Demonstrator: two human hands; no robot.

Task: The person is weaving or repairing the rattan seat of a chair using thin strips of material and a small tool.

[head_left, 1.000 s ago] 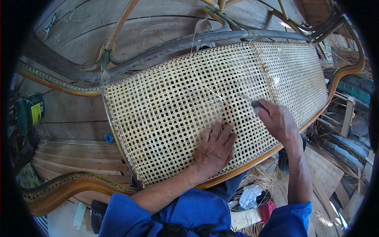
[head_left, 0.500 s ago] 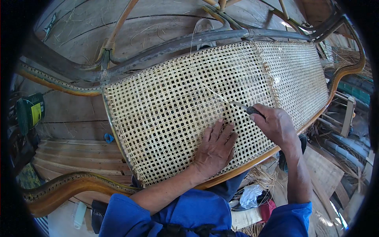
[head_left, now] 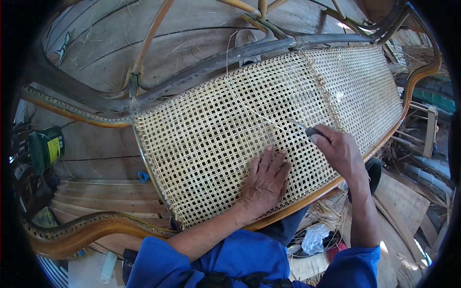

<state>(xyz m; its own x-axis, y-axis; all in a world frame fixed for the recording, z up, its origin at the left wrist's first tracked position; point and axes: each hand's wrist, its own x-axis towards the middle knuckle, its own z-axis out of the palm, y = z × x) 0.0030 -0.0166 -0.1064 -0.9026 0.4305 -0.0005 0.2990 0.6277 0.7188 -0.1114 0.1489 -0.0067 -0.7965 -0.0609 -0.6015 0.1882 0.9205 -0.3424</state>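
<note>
A woven cane panel [head_left: 201,158] with an open grid of pale strips stretches across a curved rattan frame [head_left: 283,215]. My left hand [head_left: 263,188] lies flat on the weave near its front edge, fingers spread, holding nothing. My right hand [head_left: 340,152] is wrapped round the dark handle of an awl [head_left: 311,131]. Its thin metal shaft points left, over the panel. Left of the tip, a loose pale cane strand [head_left: 261,116] slants across the weave. Whether the tip touches the panel I cannot tell.
Dark bent poles [head_left: 211,62] run along the panel's far side. A green bucket [head_left: 45,149] stands at the left, near a small blue ring [head_left: 143,176]. Cane scraps [head_left: 331,213] and crumpled white plastic [head_left: 314,238] lie below the front edge. Wooden boards [head_left: 401,201] lie at the right.
The awl's tip has moved a little up and right, away from the loose strand. My left hand stays flat on the weave. The whole view has shifted slightly.
</note>
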